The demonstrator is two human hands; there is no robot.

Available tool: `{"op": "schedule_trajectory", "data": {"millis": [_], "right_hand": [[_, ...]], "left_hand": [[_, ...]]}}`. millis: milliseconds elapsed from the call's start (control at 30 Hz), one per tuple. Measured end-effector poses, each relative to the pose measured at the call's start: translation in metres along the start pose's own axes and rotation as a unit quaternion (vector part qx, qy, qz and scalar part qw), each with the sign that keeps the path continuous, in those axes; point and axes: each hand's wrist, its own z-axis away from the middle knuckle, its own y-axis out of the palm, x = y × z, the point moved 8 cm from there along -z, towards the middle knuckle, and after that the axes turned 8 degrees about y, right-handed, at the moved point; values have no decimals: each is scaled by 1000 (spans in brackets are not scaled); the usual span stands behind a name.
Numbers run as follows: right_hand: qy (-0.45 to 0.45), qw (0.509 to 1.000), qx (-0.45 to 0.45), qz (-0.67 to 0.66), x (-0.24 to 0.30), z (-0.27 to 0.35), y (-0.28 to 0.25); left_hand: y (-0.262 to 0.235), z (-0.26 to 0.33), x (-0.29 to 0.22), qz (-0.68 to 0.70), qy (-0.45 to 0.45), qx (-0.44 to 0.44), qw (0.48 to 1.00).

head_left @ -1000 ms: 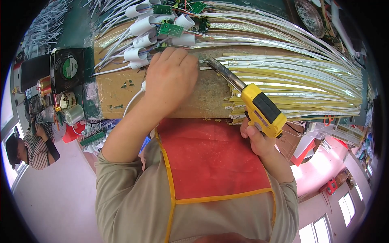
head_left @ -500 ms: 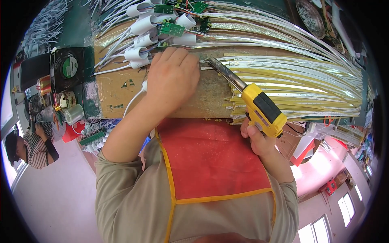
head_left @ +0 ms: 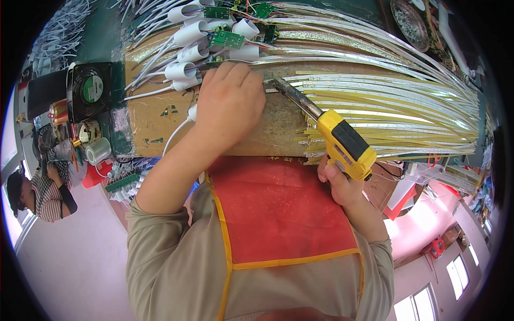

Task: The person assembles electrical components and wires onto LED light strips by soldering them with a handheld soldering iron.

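Observation:
My right hand [head_left: 342, 184] is wrapped round the handle of a yellow and black soldering gun [head_left: 345, 142]. The gun's dark metal tip points up and left, close to the end of an LED strip [head_left: 272, 90] beside my left fingers. My left hand [head_left: 230, 104] is closed, knuckles up, over the brown board; its fingertips and what they pinch are hidden. A white cable [head_left: 175, 135] with a white end piece runs out by my left wrist. More white and yellow LED strips [head_left: 385, 101] fan out to the right.
White cylindrical housings [head_left: 190, 33] with cables and green circuit boards [head_left: 227, 39] lie beyond my left hand. A black fan [head_left: 90, 91] and a solder spool [head_left: 98, 151] stand at left. A metal dish [head_left: 409, 24] sits far right. Another person [head_left: 45, 195] works at far left.
The soldering gun's body has shifted very slightly left, its tip staying near the strip end. My left hand has barely moved.

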Motion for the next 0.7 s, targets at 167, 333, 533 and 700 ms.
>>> {"op": "schedule_trajectory", "data": {"millis": [167, 333, 533, 700], "right_hand": [[-9, 1000, 12, -21, -2, 1, -2], [4, 999, 5, -43, -3, 4, -2], [1, 998, 0, -60, 4, 4, -3], [3, 998, 0, -67, 5, 4, -5]], "left_hand": [[0, 1, 1, -2, -4, 8, 1000], [1, 1, 0, 0, -5, 7, 1000], [0, 2, 0, 0, -4, 6, 1000], [0, 0, -1, -1, -2, 4, 1000]]}}
